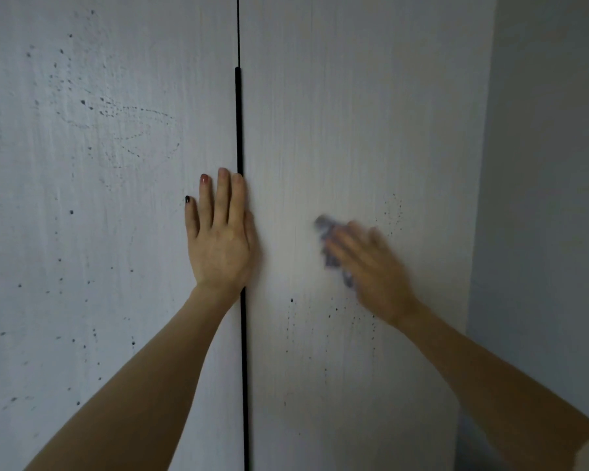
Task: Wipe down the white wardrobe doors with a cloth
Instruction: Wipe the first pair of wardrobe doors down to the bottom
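Note:
Two white wardrobe doors fill the view, split by a dark vertical gap [241,130]. The left door [99,198] carries many dark specks and faint dotted marks. The right door [354,113] has specks at mid height and lower down. My left hand [220,239] lies flat with straight fingers on the left door's edge, right beside the gap. My right hand [371,266] is blurred by motion and presses a small bluish-grey cloth [330,246] against the right door. Most of the cloth is hidden under the fingers.
A plain grey wall [541,198] stands to the right of the wardrobe's side edge. Both forearms reach up from the bottom of the view.

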Motion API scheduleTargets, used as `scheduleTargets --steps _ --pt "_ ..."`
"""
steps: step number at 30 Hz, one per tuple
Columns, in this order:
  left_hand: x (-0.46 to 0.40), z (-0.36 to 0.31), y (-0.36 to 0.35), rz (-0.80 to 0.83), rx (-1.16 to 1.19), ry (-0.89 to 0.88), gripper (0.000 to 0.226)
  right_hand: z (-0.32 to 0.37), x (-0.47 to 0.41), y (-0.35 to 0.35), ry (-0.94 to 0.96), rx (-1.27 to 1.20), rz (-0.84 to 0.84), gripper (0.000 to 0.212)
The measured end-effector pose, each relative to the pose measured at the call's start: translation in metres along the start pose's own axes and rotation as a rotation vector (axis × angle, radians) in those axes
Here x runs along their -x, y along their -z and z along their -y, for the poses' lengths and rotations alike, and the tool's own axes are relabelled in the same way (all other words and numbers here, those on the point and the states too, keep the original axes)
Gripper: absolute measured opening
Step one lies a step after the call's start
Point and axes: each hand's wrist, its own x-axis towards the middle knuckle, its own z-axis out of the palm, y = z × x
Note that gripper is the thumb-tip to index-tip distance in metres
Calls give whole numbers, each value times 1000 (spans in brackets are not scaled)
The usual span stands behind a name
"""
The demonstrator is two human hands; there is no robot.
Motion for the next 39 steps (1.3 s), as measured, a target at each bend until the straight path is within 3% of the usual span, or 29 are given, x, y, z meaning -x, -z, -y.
scheduleTargets --steps 4,6,7,9,13,15,17,21,23,24,26,31,33,34,37,39 --pt "1 -2 -2 -25 -2 9 50 -38 -17 10 -883 -283 -363 66" --pt "1 -3 -2 -30 7 17 50 -35 -36 12 -1155 -261 -420 64" --pt "1 -4 -2 -28 12 20 50 -27 -44 12 -1202 -225 -395 64" --pt "1 -3 -3 -34 11 20 50 -1 -52 9 -1030 -180 -390 63" --pt "0 2 -4 -46 8 14 51 39 -30 -9 -206 -84 -81 64" --pt "-1 4 -3 -47 0 -1 51 24 -14 -8 43 -13 17 63" --pt "-2 1 -2 -43 9 -7 51 2 1 -1 -61 -34 12 64" --pt "6 -4 -1 -53 24 7 50 -29 27 4 -822 -263 -201 64" --pt "19 -2 -3 -42 12 -7 49 -19 33 -1 -1054 -289 -262 67" --pt "26 0 -4 -41 5 -20 49 -8 36 -5 -1077 -281 -268 67" --pt "44 2 -6 -34 -8 -19 48 28 50 -16 -951 -270 -213 65" --pt "81 -3 -8 -11 -13 11 47 72 99 -28 -193 -122 101 79" --pt "89 -1 -8 8 -19 4 47 49 96 -20 -59 -81 120 85" --pt "91 0 -7 16 -23 -1 47 38 89 -13 -124 -68 110 89" --pt "98 4 -6 39 -23 -20 47 17 54 4 -732 -202 -62 86" --pt "102 6 -5 55 -19 -26 48 22 35 2 -977 -269 -193 79"
